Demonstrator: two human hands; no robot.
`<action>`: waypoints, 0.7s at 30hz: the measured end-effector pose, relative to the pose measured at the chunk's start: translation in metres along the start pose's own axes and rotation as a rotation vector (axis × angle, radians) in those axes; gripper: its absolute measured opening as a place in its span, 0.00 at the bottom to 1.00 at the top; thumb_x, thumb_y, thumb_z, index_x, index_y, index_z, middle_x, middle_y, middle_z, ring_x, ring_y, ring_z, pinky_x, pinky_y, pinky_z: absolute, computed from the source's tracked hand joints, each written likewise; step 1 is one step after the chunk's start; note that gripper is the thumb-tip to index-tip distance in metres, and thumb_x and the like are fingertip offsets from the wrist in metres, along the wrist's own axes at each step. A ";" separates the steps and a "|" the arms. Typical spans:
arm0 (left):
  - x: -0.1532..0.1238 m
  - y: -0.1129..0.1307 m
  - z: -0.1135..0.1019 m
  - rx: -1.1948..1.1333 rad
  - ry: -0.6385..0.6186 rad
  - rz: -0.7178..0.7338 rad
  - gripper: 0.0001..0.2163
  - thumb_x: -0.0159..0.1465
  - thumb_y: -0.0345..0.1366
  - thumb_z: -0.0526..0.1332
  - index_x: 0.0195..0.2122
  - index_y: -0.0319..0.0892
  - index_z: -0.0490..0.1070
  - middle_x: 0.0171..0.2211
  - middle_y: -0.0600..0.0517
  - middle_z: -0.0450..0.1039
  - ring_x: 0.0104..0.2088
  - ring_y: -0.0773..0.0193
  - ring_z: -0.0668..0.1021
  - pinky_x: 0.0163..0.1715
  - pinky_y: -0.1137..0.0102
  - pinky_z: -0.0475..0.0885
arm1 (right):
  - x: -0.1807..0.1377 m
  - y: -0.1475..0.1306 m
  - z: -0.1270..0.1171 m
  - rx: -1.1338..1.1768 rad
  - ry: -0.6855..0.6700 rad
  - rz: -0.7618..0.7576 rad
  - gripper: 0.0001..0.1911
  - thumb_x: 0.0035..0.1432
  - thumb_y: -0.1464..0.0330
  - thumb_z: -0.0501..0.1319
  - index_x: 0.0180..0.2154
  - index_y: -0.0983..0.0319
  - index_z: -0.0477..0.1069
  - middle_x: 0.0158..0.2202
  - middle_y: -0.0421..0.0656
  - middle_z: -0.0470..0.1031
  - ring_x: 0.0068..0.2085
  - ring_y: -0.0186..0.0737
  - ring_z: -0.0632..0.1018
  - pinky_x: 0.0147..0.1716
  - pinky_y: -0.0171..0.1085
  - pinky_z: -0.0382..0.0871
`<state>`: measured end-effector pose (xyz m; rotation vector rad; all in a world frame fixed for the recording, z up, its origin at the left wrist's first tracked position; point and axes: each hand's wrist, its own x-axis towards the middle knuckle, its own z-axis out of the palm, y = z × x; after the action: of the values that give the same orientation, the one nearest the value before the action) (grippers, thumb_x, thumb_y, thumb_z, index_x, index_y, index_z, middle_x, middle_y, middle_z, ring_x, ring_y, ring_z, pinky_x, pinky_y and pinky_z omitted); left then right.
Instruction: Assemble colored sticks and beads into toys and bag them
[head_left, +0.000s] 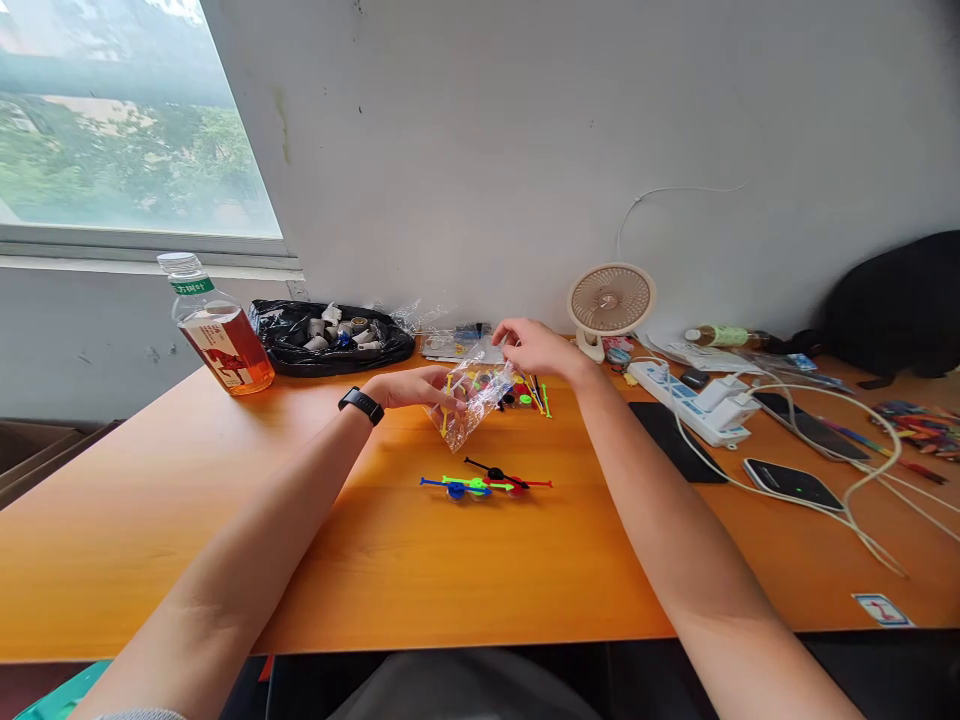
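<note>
A clear plastic bag (466, 420) hangs tilted between my hands above the desk, with a yellow arrow-shaped piece (446, 405) showing at its left side. My left hand (418, 388) grips the bag's left edge, its fingertips partly behind the film. At the upper right corner, my right hand (534, 348) pinches the bag with bent fingers. Closer to me on the desk lie several plastic arrow spinners: a blue one (455, 490), a green one (478, 486), a red one (534, 485) and a black one (495, 473). More coloured pieces (525, 398) lie behind the bag, partly hidden.
To the left stand a tea bottle (226, 345) and a black bag of scraps (330, 340). A small fan (611, 300) is at the back. On the right are a power strip (694, 405), cables, a phone (793, 484) and a dark pad (673, 440).
</note>
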<state>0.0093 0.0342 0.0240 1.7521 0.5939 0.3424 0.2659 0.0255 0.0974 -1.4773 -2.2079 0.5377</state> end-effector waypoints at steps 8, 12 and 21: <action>0.002 -0.002 -0.002 -0.137 0.035 0.075 0.29 0.67 0.59 0.67 0.57 0.40 0.78 0.52 0.37 0.82 0.49 0.52 0.84 0.42 0.68 0.77 | 0.000 -0.012 0.010 0.142 0.042 -0.271 0.13 0.64 0.70 0.60 0.49 0.64 0.77 0.35 0.41 0.77 0.33 0.34 0.74 0.36 0.33 0.66; 0.007 0.008 -0.003 -0.197 0.264 0.197 0.27 0.67 0.54 0.70 0.57 0.38 0.77 0.53 0.36 0.81 0.51 0.52 0.84 0.47 0.66 0.77 | -0.003 -0.021 0.015 0.246 -0.012 -0.308 0.12 0.64 0.67 0.61 0.47 0.64 0.76 0.35 0.42 0.77 0.34 0.36 0.75 0.34 0.34 0.68; -0.012 0.048 -0.017 0.020 0.448 0.278 0.17 0.57 0.41 0.78 0.42 0.37 0.81 0.39 0.45 0.85 0.42 0.60 0.84 0.47 0.68 0.77 | -0.016 -0.034 0.001 0.381 -0.136 -0.377 0.18 0.59 0.70 0.67 0.52 0.59 0.75 0.42 0.43 0.81 0.43 0.39 0.80 0.43 0.36 0.77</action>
<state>0.0013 0.0328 0.0756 1.7884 0.6689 0.9416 0.2446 -0.0015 0.1129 -0.8298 -2.2493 0.8864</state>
